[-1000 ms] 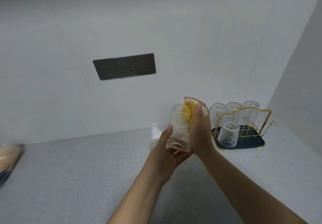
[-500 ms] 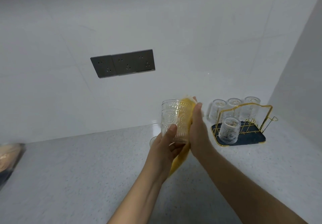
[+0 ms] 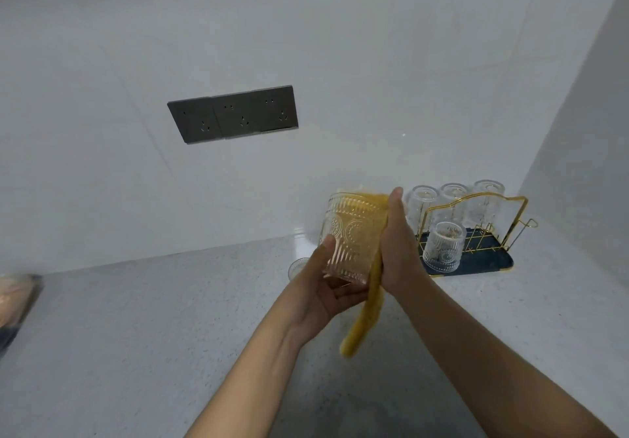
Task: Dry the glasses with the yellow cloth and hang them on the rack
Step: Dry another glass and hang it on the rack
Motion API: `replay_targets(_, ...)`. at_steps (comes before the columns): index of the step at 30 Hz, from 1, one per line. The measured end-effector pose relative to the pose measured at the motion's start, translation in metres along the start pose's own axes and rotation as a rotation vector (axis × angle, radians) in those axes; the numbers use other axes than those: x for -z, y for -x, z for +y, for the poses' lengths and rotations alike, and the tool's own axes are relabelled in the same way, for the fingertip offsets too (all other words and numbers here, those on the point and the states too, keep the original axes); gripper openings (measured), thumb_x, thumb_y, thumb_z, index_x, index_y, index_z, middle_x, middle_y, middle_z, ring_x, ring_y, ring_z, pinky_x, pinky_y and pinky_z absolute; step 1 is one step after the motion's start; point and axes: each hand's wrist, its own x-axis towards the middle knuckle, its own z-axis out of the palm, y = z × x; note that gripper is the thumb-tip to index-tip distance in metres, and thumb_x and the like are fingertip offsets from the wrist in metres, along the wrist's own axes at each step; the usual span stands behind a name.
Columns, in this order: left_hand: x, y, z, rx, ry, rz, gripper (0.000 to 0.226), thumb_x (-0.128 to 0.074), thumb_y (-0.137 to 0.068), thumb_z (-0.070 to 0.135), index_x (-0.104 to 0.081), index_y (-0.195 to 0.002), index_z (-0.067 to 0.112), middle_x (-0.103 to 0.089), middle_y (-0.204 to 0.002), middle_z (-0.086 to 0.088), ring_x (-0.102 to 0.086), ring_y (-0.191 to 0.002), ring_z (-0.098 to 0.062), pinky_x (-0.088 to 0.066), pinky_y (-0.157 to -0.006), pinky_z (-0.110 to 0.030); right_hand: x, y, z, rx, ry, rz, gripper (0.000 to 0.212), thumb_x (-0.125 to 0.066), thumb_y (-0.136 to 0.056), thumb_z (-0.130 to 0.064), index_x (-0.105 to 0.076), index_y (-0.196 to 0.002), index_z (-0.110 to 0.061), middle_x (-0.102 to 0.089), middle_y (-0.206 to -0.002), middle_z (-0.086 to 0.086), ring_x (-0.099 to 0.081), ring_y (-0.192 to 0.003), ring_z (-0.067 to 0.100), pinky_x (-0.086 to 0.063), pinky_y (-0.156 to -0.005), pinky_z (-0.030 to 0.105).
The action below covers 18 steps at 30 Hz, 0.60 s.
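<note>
My left hand [image 3: 326,286] grips a ribbed clear glass [image 3: 352,233] from below and holds it above the counter, mouth upward. My right hand [image 3: 398,247] presses the yellow cloth [image 3: 366,315] against the glass's right side, and the cloth's tail hangs down below it. To the right stands the gold wire rack [image 3: 476,213] on a dark blue tray [image 3: 490,262]. Several glasses hang upside down on the rack, one at the front [image 3: 442,248] and three behind. Another glass [image 3: 297,267] stands on the counter behind my left hand, mostly hidden.
The grey speckled counter [image 3: 170,335] meets a white wall carrying a dark triple socket panel [image 3: 235,114]. A side wall closes the corner right of the rack. A blurred object [image 3: 15,301] lies at the counter's left edge.
The glass has turned in my left hand and risen slightly. The cloth came out of the glass's mouth and now lies along its right side, its tail hanging lower.
</note>
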Motion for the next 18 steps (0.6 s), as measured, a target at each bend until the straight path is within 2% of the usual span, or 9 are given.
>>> replay_targets(3,-0.011,-0.003,-0.005,-0.104,-0.103,0.086,0.062,-0.061,-0.081,0.052,-0.048,-0.128,0.014,-0.063,-0.122,-0.024,-0.066,-0.105,-0.04,-0.054,-0.092,-0.05,-0.003,-0.005,0.006,0.042,0.023,0.132,0.068,-0.025,-0.086,-0.07,-0.062,-0.11,-0.017,-0.071,-0.099,0.009,-0.07,-0.088,0.026,-0.055,-0.081,0.042)
replay_targets(6,-0.014,-0.008,-0.019,-0.32,-0.34,0.187,0.07,-0.074,-0.067,0.065,-0.034,-0.123,0.048,-0.055,-0.133,-0.012,-0.061,-0.116,-0.031,-0.055,-0.089,-0.051,-0.005,-0.003,0.002,0.109,0.08,0.198,0.064,-0.022,-0.089,-0.065,-0.055,-0.117,-0.017,-0.069,-0.097,0.008,-0.069,-0.083,0.02,-0.056,-0.075,0.036)
replay_targets(7,-0.013,-0.009,-0.023,-0.348,-0.354,0.177,0.07,-0.074,-0.066,0.065,-0.035,-0.122,0.05,-0.056,-0.133,-0.011,-0.061,-0.117,-0.03,-0.056,-0.087,-0.05,-0.007,-0.001,0.002,0.096,0.072,0.175,0.064,-0.022,-0.091,-0.064,-0.055,-0.117,-0.015,-0.069,-0.095,0.008,-0.069,-0.081,0.02,-0.056,-0.072,0.034)
replay_targets(9,-0.015,-0.008,-0.019,-0.343,-0.241,0.149,0.069,-0.072,-0.074,0.058,-0.039,-0.13,0.035,-0.066,-0.121,-0.006,-0.067,-0.107,-0.025,-0.059,-0.077,-0.043,-0.012,0.005,0.006,0.091,0.058,0.077,0.071,-0.025,-0.086,-0.069,-0.052,-0.123,-0.015,-0.068,-0.104,0.012,-0.069,-0.089,0.025,-0.056,-0.081,0.042)
replay_targets(11,-0.014,-0.009,-0.012,-0.3,-0.114,0.093,0.063,-0.061,-0.084,0.056,-0.044,-0.135,0.021,-0.069,-0.118,-0.003,-0.068,-0.106,-0.025,-0.057,-0.084,-0.049,-0.018,0.014,0.022,0.267,0.183,0.053,0.072,-0.029,-0.079,-0.073,-0.035,-0.137,-0.032,-0.052,-0.132,0.006,-0.055,-0.117,0.023,-0.043,-0.102,0.049)
replay_targets(13,-0.012,-0.009,-0.011,-0.263,-0.066,0.057,0.062,-0.051,-0.086,0.056,-0.049,-0.135,0.017,-0.066,-0.126,-0.008,-0.065,-0.112,-0.029,-0.05,-0.096,-0.056,-0.021,0.022,0.035,0.465,0.319,0.061,0.068,-0.031,-0.082,-0.068,-0.013,-0.142,-0.044,-0.025,-0.148,-0.008,-0.029,-0.137,0.013,-0.026,-0.114,0.042)
replay_targets(15,-0.012,-0.006,-0.009,-0.227,-0.064,0.071,0.062,-0.053,-0.084,0.056,-0.053,-0.133,0.017,-0.064,-0.126,-0.013,-0.063,-0.113,-0.036,-0.048,-0.097,-0.058,-0.019,0.023,0.036,0.556,0.31,0.047,0.065,-0.032,-0.087,-0.059,-0.009,-0.145,-0.039,-0.014,-0.152,-0.017,-0.018,-0.141,0.005,-0.023,-0.116,0.033)
replay_targets(17,-0.013,-0.005,-0.008,-0.191,-0.048,0.082,0.067,-0.058,-0.081,0.059,-0.054,-0.132,0.016,-0.063,-0.126,-0.018,-0.064,-0.109,-0.04,-0.048,-0.097,-0.056,-0.014,0.017,0.026,0.462,0.221,0.03,0.06,-0.032,-0.088,-0.054,-0.023,-0.142,-0.032,-0.033,-0.148,-0.004,-0.036,-0.135,0.014,-0.036,-0.109,0.037)
replay_targets(18,-0.013,-0.004,-0.007,-0.162,-0.042,0.082,0.068,-0.06,-0.081,0.061,-0.055,-0.131,0.015,-0.063,-0.125,-0.02,-0.065,-0.105,-0.038,-0.05,-0.097,-0.054,-0.011,0.012,0.018,0.348,0.15,0.017,0.059,-0.032,-0.088,-0.056,-0.034,-0.139,-0.026,-0.049,-0.136,0.007,-0.05,-0.124,0.023,-0.045,-0.1,0.043)
